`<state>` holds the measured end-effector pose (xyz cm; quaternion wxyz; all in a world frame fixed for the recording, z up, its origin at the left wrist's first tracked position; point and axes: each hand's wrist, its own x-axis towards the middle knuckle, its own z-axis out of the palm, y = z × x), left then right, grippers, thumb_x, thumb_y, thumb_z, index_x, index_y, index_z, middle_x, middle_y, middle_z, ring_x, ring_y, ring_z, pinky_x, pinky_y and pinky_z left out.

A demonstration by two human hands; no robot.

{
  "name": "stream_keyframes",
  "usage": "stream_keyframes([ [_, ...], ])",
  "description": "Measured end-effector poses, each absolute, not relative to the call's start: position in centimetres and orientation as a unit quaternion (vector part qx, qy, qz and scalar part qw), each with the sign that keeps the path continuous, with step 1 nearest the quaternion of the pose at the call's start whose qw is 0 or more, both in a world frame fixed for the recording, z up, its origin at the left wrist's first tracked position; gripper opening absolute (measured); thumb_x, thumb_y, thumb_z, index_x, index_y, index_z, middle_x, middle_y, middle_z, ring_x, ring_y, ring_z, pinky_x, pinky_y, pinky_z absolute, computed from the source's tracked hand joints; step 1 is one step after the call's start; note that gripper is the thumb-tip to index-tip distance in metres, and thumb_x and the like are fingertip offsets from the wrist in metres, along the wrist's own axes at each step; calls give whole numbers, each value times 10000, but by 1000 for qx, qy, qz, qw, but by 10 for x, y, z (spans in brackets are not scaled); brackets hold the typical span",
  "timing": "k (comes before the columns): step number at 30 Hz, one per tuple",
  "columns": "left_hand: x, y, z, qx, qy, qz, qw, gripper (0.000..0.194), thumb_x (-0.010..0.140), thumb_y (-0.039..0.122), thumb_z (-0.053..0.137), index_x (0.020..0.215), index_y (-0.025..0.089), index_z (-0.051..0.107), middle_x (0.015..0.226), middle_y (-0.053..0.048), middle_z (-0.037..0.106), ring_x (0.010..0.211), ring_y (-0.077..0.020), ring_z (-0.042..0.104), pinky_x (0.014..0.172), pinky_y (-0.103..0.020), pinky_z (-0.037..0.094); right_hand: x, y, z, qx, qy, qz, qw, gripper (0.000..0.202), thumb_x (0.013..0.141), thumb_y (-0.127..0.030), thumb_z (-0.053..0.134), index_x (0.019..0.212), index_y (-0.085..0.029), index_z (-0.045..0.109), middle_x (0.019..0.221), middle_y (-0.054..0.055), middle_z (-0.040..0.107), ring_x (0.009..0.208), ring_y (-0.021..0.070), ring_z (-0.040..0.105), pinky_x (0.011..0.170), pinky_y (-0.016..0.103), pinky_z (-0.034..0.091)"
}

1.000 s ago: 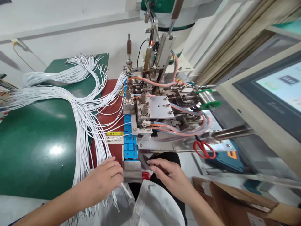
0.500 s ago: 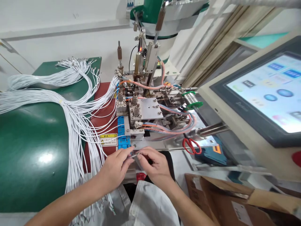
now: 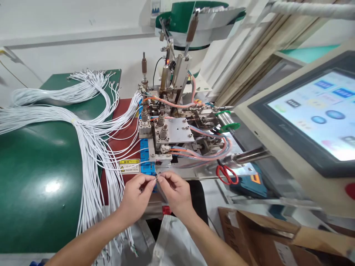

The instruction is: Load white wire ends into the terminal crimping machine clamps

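Note:
My left hand (image 3: pixel 136 195) and my right hand (image 3: pixel 176 194) meet fingertip to fingertip at the machine's front edge, just below the blue blocks (image 3: pixel 146 168). Both are closed in a pinch around something small and thin, mostly hidden by the fingers. Left of them, a large bundle of white cables (image 3: pixel 91 159) fans over the green table (image 3: pixel 41 177) and hangs off its front. Several cable ends run into the row of blue blocks beside the metal machine (image 3: pixel 176 130).
A touch screen (image 3: pixel 318 114) on a metal arm stands at the right. Red-handled scissors (image 3: pixel 226 174) lie by the machine's front right corner, near a green wire spool (image 3: pixel 227 121). Cardboard boxes (image 3: pixel 257 236) sit at the lower right. A green-rimmed bowl (image 3: pixel 202 22) rises behind.
My hands have drawn closer together, and the fingertips now touch in tighter pinches. The left fingers, more stretched before, are now bent. The view has shifted slightly.

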<state>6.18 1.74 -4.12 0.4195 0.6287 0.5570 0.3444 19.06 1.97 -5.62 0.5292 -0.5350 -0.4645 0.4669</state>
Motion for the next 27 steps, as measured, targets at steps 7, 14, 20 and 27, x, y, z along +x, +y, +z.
stream_keyframes([
  [7, 65, 12, -52, 546, 586, 378, 463, 178, 830, 300, 500, 821, 155, 603, 775, -29, 597, 697, -137, 556, 642, -244, 464, 174, 19, -57, -534, -364, 526, 553, 148, 705, -264, 574, 598, -164, 552, 525, -23, 540, 466, 92, 474, 462, 215, 426],
  [14, 65, 13, -53, 526, 565, 404, 491, 167, 829, 295, 501, 830, 155, 591, 806, -40, 599, 748, -151, 570, 687, -263, 473, 185, 21, -58, -502, -604, 295, 544, 87, 750, -155, 530, 707, -179, 602, 678, 27, 580, 627, 136, 538, 579, 255, 452],
  [20, 65, 17, -46, 500, 570, 395, 519, 152, 805, 288, 528, 780, 152, 593, 671, 5, 563, 591, -106, 534, 570, -209, 445, 193, 26, -56, -497, -567, 419, 506, 107, 776, -194, 537, 675, -181, 571, 657, 1, 546, 593, 115, 517, 549, 227, 429],
  [27, 60, 22, -41, 497, 543, 357, 575, 137, 784, 261, 544, 738, 144, 599, 559, 25, 557, 537, -94, 522, 569, -203, 423, 193, 28, -65, -514, -465, 514, 506, 113, 786, -262, 527, 717, -175, 547, 605, -30, 505, 520, 91, 457, 493, 203, 399],
])
